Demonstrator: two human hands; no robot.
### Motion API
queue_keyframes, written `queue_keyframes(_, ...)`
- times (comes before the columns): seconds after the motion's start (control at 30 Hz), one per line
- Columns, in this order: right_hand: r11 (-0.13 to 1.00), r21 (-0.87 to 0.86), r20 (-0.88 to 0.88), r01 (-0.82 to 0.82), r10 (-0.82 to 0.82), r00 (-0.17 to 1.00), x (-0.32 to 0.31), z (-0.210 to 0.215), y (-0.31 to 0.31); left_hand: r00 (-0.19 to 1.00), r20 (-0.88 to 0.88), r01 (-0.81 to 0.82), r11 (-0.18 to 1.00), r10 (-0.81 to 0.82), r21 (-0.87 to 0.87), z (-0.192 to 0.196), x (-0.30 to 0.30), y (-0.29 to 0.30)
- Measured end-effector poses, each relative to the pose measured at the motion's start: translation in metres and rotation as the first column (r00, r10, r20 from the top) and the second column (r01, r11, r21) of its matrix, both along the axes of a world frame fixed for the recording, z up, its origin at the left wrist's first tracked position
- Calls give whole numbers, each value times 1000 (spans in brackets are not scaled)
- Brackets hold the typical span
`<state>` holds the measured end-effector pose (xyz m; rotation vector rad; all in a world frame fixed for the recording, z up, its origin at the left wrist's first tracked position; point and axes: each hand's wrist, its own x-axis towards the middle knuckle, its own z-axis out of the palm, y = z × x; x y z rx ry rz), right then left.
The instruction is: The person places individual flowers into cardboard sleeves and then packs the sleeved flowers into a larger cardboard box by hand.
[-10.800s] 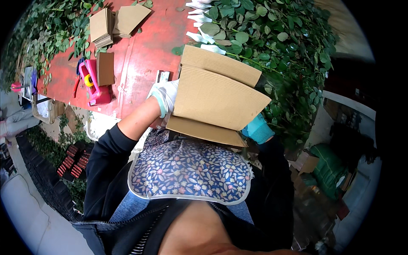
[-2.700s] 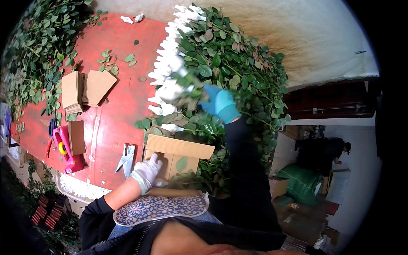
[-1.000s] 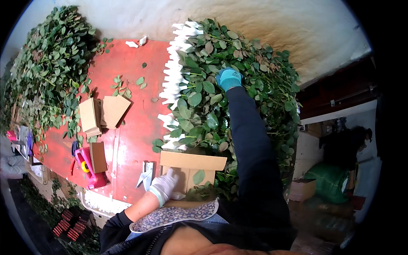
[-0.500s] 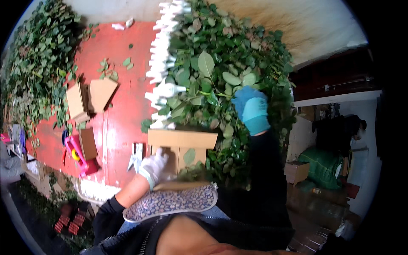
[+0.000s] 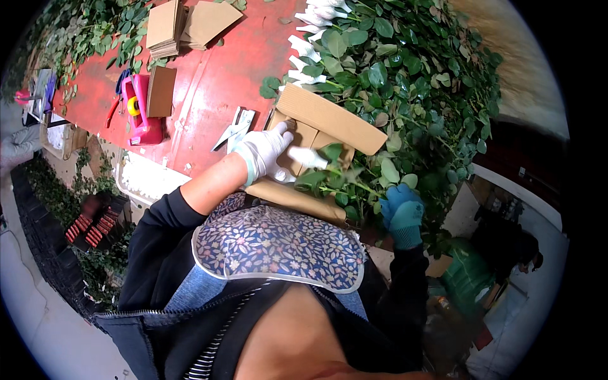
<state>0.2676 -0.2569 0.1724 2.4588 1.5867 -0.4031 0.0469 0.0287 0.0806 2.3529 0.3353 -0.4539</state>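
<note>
My left hand (image 5: 267,152), in a white glove, reaches over an open cardboard wrapper (image 5: 332,118) near the table's front edge. Its thumb and fingers are apart, close to a white-sleeved flower head (image 5: 308,157). That head tops a leafy flower stem (image 5: 361,184) lying slantwise over the wrapper. At the lower end of the stem, my right hand (image 5: 403,212), in a blue glove, is closed around it. Scissors (image 5: 235,129) rest on the red table just left of the wrapper. A large pile of leafy stems (image 5: 418,82) lies beyond and to the right, with white-sleeved heads (image 5: 306,47) along its left side.
On the red table (image 5: 209,82) stands a pink tape dispenser (image 5: 144,120) beside a small cardboard stack (image 5: 161,92). Farther back are more cardboard sheets (image 5: 164,28). More foliage (image 5: 104,31) covers the far left. At the right, a person (image 5: 506,244) bends near a green bundle (image 5: 468,278).
My right hand has come from the pile toward me with the stem, whose white-sleeved head now lies over the wrapper. My left hand has spread its fingers. The view has shifted.
</note>
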Motion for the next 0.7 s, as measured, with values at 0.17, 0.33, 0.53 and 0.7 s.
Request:
queue_keyframes(0.17, 974, -218, 2, -60, 62, 998, -16, -26, 18, 991, 124, -54, 998, 55, -17, -43, -13, 1)
queue_keyframes(0.33, 956, -204, 143, -209, 241, 960, -13, -46, 7, 993, 73, 84, 993, -90, 81, -8, 6, -1)
queue_keyframes(0.53, 965, -241, 165, -100, 143, 976, -3, -66, 26, 978, 209, 9, 997, -24, 74, -20, -4, -6)
queue_keyframes(0.7, 976, -144, 320, -163, 202, 926, 18, -37, 41, 955, 297, -64, 988, 19, 143, -23, -9, -9)
